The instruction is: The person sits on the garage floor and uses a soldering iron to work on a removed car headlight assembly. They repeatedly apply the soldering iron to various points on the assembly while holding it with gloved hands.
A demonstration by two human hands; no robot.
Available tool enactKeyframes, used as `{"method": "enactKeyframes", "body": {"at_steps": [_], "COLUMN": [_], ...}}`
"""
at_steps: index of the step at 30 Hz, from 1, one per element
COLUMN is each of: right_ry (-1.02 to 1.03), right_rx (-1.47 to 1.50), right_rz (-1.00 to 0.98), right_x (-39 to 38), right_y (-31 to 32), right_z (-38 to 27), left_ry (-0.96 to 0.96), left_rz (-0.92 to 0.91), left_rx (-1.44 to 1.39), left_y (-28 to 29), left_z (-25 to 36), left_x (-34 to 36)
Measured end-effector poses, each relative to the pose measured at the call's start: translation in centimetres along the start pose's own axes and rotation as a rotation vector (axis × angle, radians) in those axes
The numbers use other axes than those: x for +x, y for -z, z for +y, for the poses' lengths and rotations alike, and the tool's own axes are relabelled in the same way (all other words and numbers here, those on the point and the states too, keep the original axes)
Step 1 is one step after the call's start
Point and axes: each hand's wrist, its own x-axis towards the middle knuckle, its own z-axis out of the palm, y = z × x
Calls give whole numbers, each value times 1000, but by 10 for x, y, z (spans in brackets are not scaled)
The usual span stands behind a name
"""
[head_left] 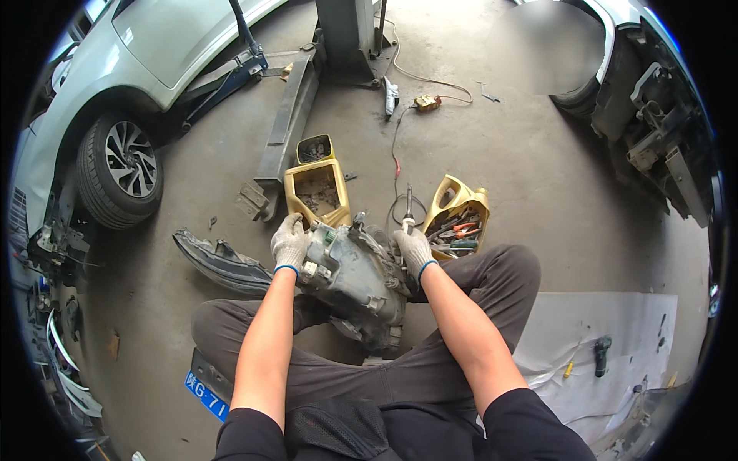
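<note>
1. Right between the bent legs sits a big grey car lamp (357,280), its low end near the lap.
2. The left hand (289,243), in a pale glove, touches the lamp's upper left corner; its fingertips are hard to see, so I cannot tell how tight it is.
3. The right hand (415,247), gloved too, is curled around a hot-tip iron (409,206) pointing away; the hand hides the iron's lower part.
4. Just beyond are a yellow tool jug (483,201) and a yellow box (345,209) of dark bits, too small to name.
5. Far off, a white car (157,42) is cut off by the edge.
</note>
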Motion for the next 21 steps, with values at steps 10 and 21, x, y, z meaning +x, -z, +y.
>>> {"method": "enactKeyframes", "body": {"at_steps": [10, 21], "right_ry": [85, 93], "right_rx": [-55, -174], "right_rz": [18, -31], "right_x": [-16, -8], "right_y": [5, 3], "right_z": [-22, -3], "left_ry": [-274, -112], "left_rz": [438, -98], "left_rx": [413, 326], "left_y": [73, 87], "left_z": [47, -33], "left_x": [43, 94]}}
